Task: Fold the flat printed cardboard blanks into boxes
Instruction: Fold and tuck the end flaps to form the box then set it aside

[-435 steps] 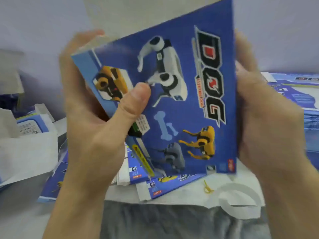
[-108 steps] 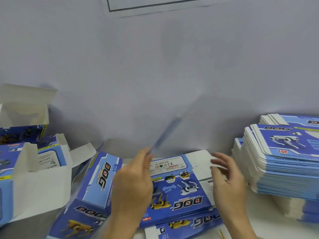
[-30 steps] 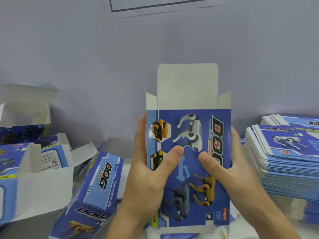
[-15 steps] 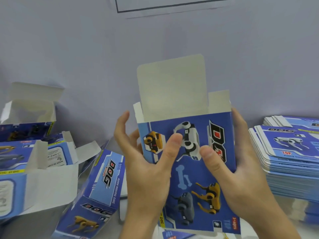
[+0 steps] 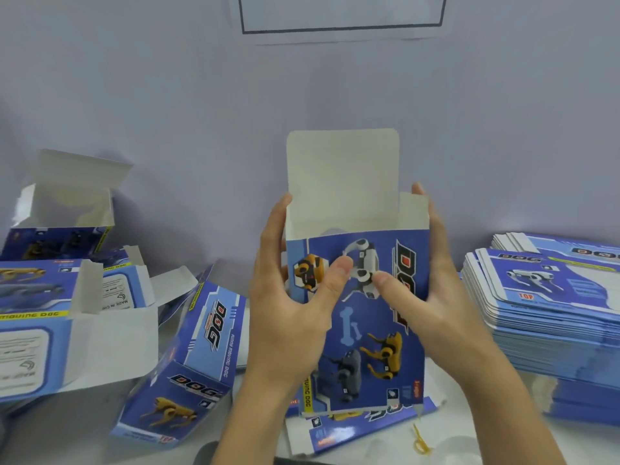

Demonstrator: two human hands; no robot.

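Raised slightly, the box [image 5: 362, 317] is squared; both hands [image 5: 295, 303] [image 5: 432, 297] grasp it, top flap [image 5: 342, 176] unclosed, stack of blanks [image 5: 543, 317] left.

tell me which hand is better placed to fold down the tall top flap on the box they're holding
Right, probably. The right hand has fingertips up beside the side flap, close to the tall top flap; the left hand grips the box lower and steadies it.

Folded boxes [image 5: 84, 297] lie left, flat blanks [image 5: 550, 307] stacked right, apparently on a table [image 5: 503, 427].
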